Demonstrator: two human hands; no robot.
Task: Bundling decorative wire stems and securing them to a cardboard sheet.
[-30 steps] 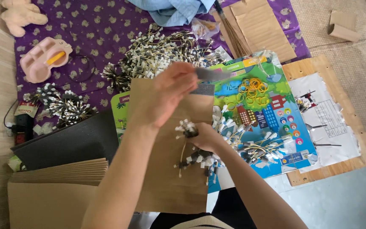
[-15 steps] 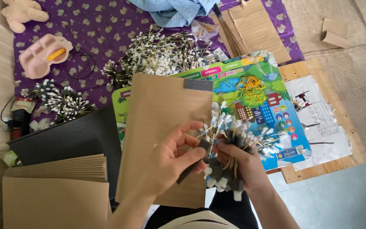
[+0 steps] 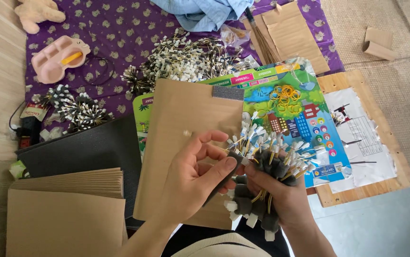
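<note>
Fingers of my left hand pinch one grey foam piece at the edge of the bundle, while my right hand clenches that bundle: grey foam stubs on yellow wires tipped with white tabs. Beneath lies a brown envelope, beyond it a colourful poster, then a heap of wired pieces on the purple cloth.

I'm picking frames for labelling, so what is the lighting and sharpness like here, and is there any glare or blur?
Head view: soft, even daylight with only faint shadows; left hand and right hand are sharp, as is the bundle of tagged wires they hold; mild sheen on the glossy colourful poster; no motion blur; slight wide-angle bending toward the frame edges.
</note>
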